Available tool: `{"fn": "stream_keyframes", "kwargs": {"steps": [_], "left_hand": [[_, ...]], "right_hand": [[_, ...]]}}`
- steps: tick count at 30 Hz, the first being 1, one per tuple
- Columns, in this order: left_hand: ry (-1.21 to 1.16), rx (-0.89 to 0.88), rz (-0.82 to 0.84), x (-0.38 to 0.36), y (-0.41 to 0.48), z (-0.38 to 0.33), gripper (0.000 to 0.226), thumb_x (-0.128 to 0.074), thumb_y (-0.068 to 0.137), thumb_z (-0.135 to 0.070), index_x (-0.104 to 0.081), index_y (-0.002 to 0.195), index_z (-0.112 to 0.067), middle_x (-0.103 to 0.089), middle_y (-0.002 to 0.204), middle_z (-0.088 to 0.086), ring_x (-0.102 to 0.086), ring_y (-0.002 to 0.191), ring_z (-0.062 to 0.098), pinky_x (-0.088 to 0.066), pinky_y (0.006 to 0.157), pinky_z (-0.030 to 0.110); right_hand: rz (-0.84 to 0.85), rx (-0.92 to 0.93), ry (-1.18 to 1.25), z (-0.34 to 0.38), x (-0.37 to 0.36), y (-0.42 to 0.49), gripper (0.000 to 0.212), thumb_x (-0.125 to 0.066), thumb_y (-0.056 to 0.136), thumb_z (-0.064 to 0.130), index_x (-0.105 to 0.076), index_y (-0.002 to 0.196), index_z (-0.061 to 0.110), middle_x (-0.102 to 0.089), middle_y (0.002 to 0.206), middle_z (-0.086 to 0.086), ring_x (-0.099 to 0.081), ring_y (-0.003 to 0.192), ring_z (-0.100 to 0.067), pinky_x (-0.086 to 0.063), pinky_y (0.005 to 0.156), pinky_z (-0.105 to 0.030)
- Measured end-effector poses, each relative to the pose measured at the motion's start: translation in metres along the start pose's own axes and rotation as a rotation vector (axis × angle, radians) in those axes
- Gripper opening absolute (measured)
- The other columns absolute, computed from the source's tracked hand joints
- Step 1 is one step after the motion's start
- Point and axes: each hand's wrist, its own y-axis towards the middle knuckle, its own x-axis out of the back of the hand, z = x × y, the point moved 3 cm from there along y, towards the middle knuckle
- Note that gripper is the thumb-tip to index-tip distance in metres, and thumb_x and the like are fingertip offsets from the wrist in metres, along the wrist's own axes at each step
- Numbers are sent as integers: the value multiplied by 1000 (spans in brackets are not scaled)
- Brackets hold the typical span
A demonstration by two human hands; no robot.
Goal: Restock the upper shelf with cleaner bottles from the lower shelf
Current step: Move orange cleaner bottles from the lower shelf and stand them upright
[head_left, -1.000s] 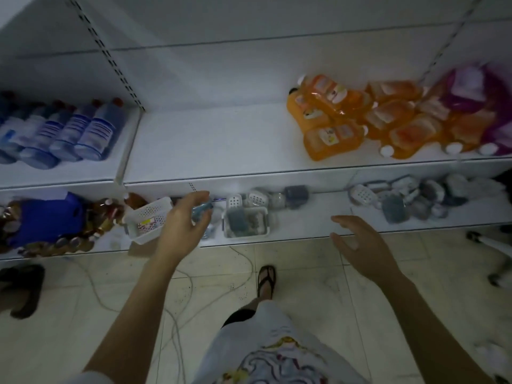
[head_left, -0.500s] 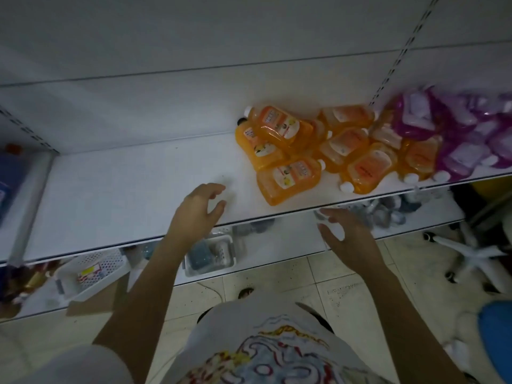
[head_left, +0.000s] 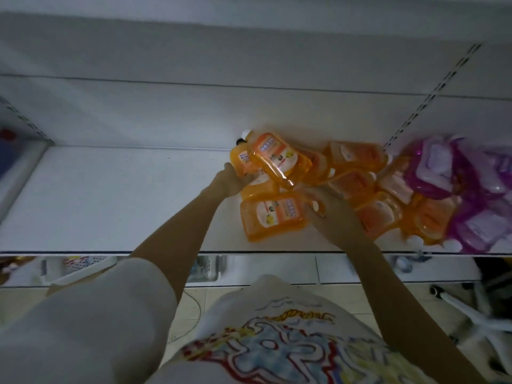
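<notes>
Orange bottle (head_left: 279,159) atop the pile (head_left: 374,209): left hand (head_left: 231,178), hovering open before, now curls fingers at its 9 o'clock; right hand (head_left: 332,217) at 5 o'clock, grip unclear. Pickup starting.

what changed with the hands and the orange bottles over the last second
Both hands moved forward over the shelf into the orange bottles: the left hand now touches the pile's left side, the right hand its middle. Whether either grips a bottle is unclear. The orange pile and the purple bottles lie as before.
</notes>
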Motion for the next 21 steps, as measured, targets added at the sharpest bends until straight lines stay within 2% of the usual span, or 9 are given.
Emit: {"fn": "stream_keyframes", "kwargs": {"steps": [3,6,7,10,14,16,18,21], "left_hand": [[-229,120,0,-11,10,-3,55,-61,85,-43,-48,125,-7,-59,123,11,-60,107,29,-52,87,39],[-382,244,42,-13,10,-2,47,-65,84,-37,-52,118,-7,-61,115,11,-61,104,29,-52,80,39],[-418,276,74,-12,9,-2,49,-68,82,-35,-51,120,-7,-60,115,12,-60,103,29,-51,80,39],[-482,289,92,0,6,6,56,-73,78,-30,-51,124,-5,-60,119,14,-61,104,30,-52,83,42],[-562,261,-80,19,-6,31,55,-72,79,-25,-51,123,-2,-59,122,17,-61,101,31,-53,80,41],[-575,266,-219,33,-17,48,63,-75,76,-25,-46,127,-2,-57,124,17,-60,106,32,-52,86,45],[-560,250,-311,48,-33,65,67,-77,74,-24,-44,129,-3,-56,126,16,-58,109,33,-49,92,49],[-578,192,-365,66,-59,85,61,-76,74,-19,-47,125,-5,-58,122,15,-61,100,30,-53,82,43]], "right_hand": [[-16,-21,-1,-16,10,5,30,-53,92,24,-57,121,16,-60,118,-3,-54,108,-15,-39,86,-21],[-38,-68,17,-28,16,4,29,-53,91,28,-56,118,19,-59,110,0,-50,95,-7,-34,76,-10],[-32,-78,24,-30,18,7,30,-53,91,29,-55,120,19,-58,111,0,-50,95,-7,-35,76,-12],[-11,-75,-10,-31,18,29,37,-54,91,27,-52,126,15,-55,121,-5,-52,106,-18,-40,85,-28],[-1,-8,-115,-19,4,67,48,-59,87,23,-47,133,18,-46,137,-4,-43,123,-24,-38,96,-35],[28,30,-190,-12,-10,83,54,-60,85,28,-42,136,21,-38,145,-2,-33,131,-26,-30,104,-39],[140,-32,-293,-9,-31,96,62,-57,86,38,-35,139,18,-30,149,-8,-26,135,-32,-26,106,-43],[268,-175,-342,-8,-58,106,76,-47,87,51,-20,145,11,-22,152,-15,-20,137,-35,-24,108,-47]]}}
